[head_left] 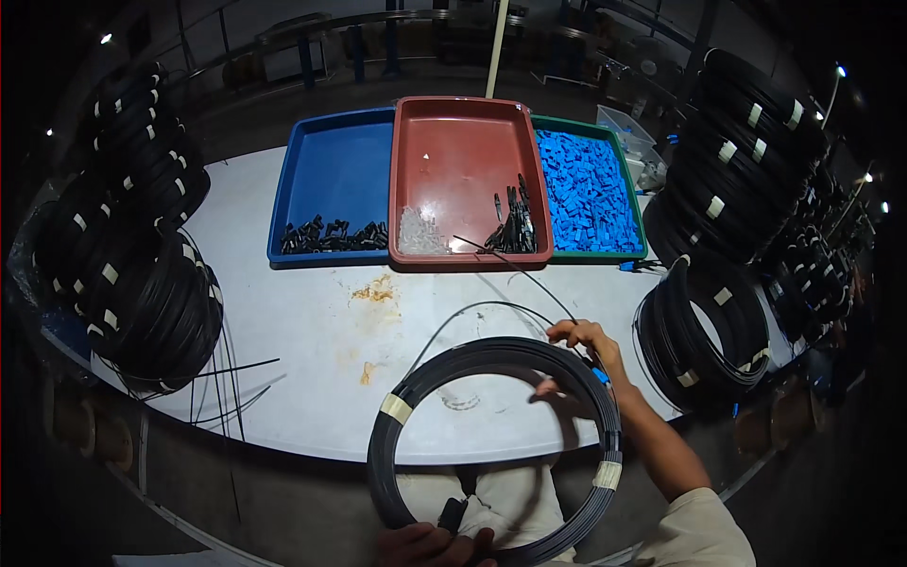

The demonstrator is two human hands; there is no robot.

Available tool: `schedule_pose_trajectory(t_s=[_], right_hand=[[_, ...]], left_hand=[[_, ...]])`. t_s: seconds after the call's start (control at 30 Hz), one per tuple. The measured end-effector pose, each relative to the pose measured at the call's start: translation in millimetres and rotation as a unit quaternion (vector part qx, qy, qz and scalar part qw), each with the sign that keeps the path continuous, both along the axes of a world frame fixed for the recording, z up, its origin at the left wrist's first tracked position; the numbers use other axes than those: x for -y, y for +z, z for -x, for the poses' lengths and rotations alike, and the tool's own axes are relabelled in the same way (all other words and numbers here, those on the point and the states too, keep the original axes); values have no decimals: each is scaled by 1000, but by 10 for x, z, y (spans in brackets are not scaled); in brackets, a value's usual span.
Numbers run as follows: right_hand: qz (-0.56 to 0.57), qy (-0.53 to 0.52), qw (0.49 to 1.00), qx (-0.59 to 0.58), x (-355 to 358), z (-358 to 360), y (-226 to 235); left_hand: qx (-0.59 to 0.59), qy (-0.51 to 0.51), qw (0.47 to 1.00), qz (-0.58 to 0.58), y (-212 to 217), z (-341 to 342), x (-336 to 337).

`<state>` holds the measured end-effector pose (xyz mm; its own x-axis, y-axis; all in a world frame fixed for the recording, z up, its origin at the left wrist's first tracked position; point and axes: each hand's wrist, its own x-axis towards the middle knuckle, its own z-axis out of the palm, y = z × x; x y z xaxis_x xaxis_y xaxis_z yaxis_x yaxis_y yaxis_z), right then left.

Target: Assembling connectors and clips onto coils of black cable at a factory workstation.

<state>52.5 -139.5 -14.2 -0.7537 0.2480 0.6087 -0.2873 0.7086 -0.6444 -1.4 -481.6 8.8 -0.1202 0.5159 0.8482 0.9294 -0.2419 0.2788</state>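
A large coil of black cable point(385, 452), bound with pale tape, is tilted over the table's near edge and my lap. At its near side my left hand point(425, 546) is closed on the coil, partly cut off by the picture's lower edge. A small black piece point(452, 515) sticks up beside those fingers; its kind I cannot make out. My right hand point(590, 348) grips the coil's far right side, with a fingertip showing inside the ring. A small blue connector point(601, 376) sits on the coil by that hand. One loose cable end point(515, 266) reaches up toward the trays.
Across the table's far side stand a blue tray point(331, 180) of black parts, a red tray point(463, 180) of clear and black parts, and a green tray point(635, 203) of blue connectors. Stacked cable coils point(156, 302) rise at left; more coils point(704, 331) stand at right.
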Motion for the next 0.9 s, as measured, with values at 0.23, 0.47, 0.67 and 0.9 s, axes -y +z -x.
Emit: schedule_pose_trajectory(t_s=[0.23,0.47,0.67,0.9], right_hand=[[-25,155,906,393,-572,-495,430],[-27,259,836,484,-592,-614,993],[-30,404,799,445,-733,-601,953],[309,146,882,325,-464,-424,696]], left_hand=[[-104,-7,988,111,-201,-72,-19],[-111,38,985,124,-468,-80,-122],[-126,39,980,147,-424,-7,-210],[-147,72,968,192,-412,120,-263]])
